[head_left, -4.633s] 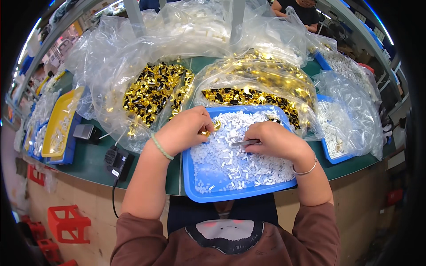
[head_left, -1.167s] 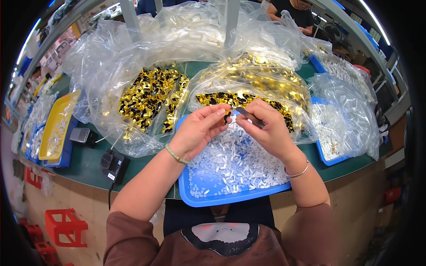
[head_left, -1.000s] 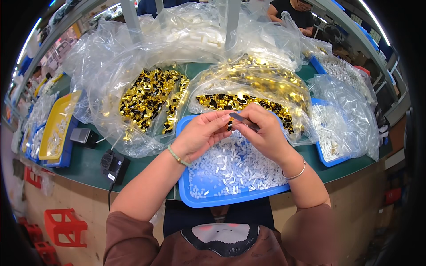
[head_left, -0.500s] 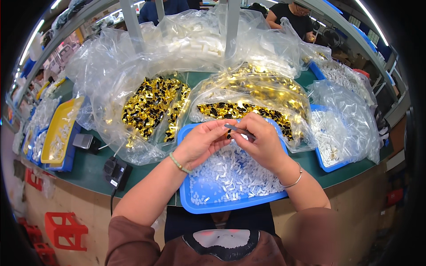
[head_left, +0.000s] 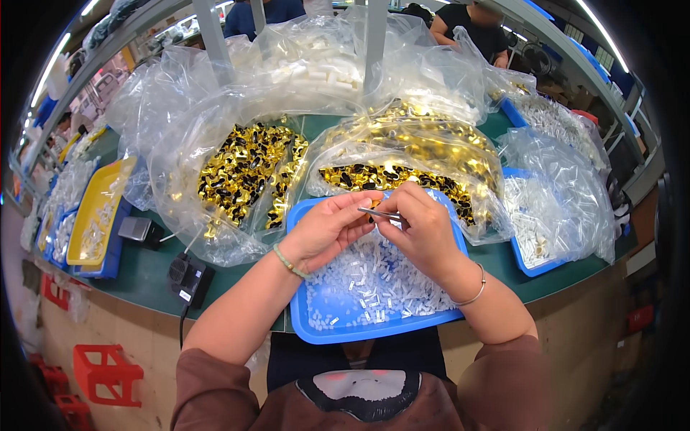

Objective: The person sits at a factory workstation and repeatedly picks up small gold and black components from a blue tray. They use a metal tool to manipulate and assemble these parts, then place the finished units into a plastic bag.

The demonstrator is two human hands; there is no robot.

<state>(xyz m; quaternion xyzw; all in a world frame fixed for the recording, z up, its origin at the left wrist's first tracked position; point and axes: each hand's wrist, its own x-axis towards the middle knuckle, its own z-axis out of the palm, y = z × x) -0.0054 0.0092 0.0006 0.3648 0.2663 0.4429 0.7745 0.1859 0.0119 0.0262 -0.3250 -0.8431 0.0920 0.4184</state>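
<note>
Near the centre of the frame, both hands meet above the blue tray [head_left: 305, 327], which sits on the green worktable [head_left: 144, 276] just in front of the person. The left hand [head_left: 327, 230] is cupped, its fingertips closed on one end of a thin metal pin [head_left: 379, 213]; the right hand [head_left: 424, 233] pinches the other end, so the pin lies roughly level between them, lifted clear of the tray. Below the hands the tray holds a loose heap of small white plastic pieces [head_left: 374, 280], thickest toward its right half. A green bead bracelet [head_left: 289, 263] circles the left wrist and a thin bangle [head_left: 471, 291] the right. Just beyond the tray, toward the upper middle, a clear bag of gold-and-black parts [head_left: 402, 176] lies open, and a second such bag [head_left: 244, 172] sits to its left. At the left edge a yellow tray [head_left: 97, 205] rests on blue ones, and a small black device [head_left: 188, 276] with a cable sits near the table's front edge.
</note>
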